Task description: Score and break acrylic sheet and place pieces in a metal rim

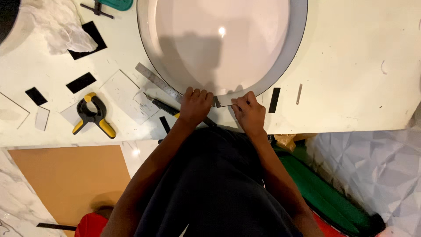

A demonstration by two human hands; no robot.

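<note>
Clutter left of hands: steel ruler, clamp, black offcuts. Left hand and right hand fingers pinch small strip at round panel rim, near counter edge; right side open.

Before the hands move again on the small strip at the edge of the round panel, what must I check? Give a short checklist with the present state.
1. Left hand rests on the metal ruler: ok.
2. Right hand pinches the small strip: ok.
3. Strip lies against the round panel rim: ok.
4. Strip aligned exactly: cannot tell.
5. Yellow clamp lies apart, unused: ok.
6. Loose black strip sits close to the right hand: not ok.
</note>
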